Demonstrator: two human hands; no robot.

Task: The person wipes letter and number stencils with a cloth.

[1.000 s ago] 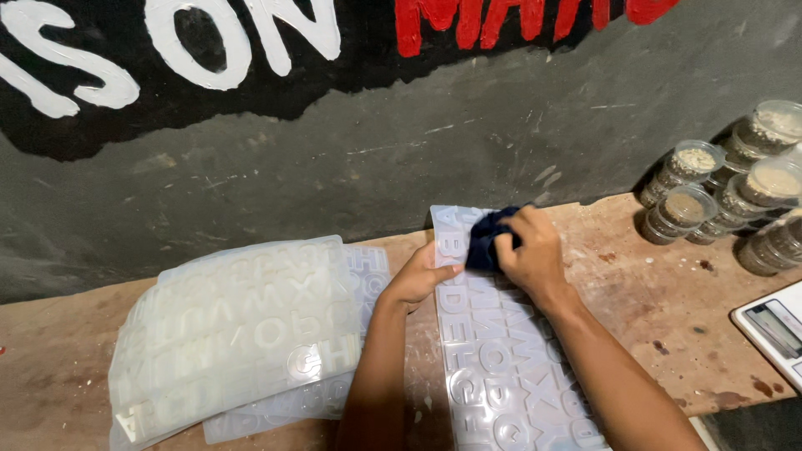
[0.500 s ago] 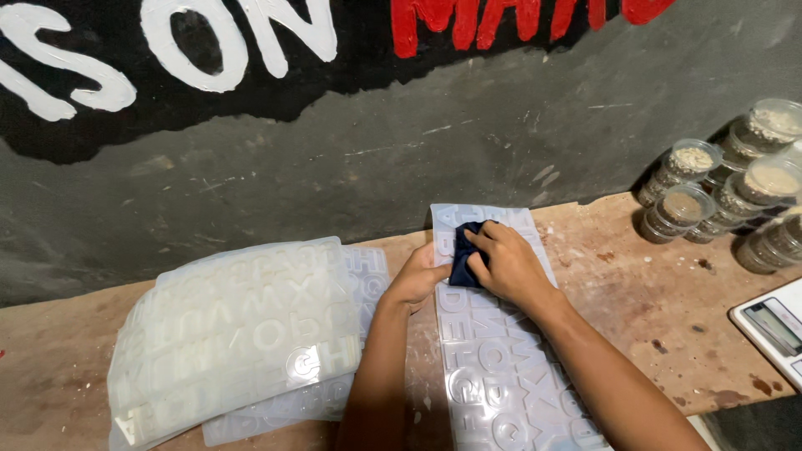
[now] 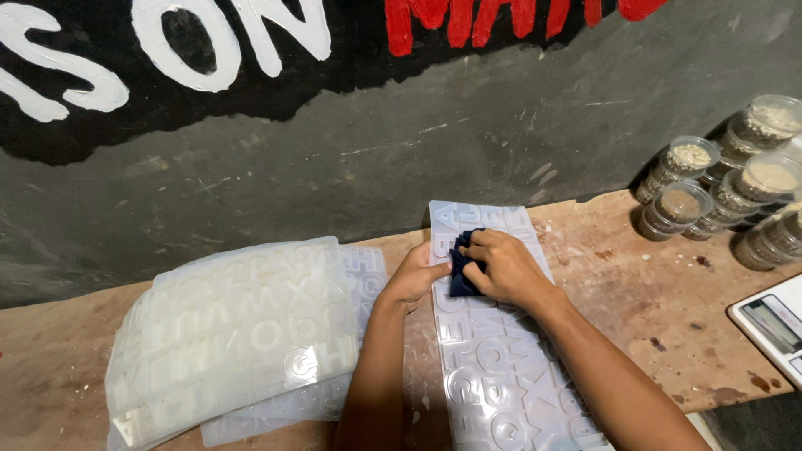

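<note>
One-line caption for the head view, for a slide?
Right hand presses dark cloth on translucent letter mould; left hand steadies its edge.

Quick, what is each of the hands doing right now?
Left hand: open, pressing on the edge of the clear letter mould.
Right hand: closed on the dark blue cloth, on the mould.

Painted wall sign (image 3: 251,50) behind bench: white, red letters on black. Clear lidded tubs (image 3: 727,179) stacked right; white scale screen (image 3: 773,321).

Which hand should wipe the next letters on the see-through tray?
Probably the right hand: it already presses the dark cloth onto the letter tray. The left hand rests at the tray's edge, steadying it.
</note>
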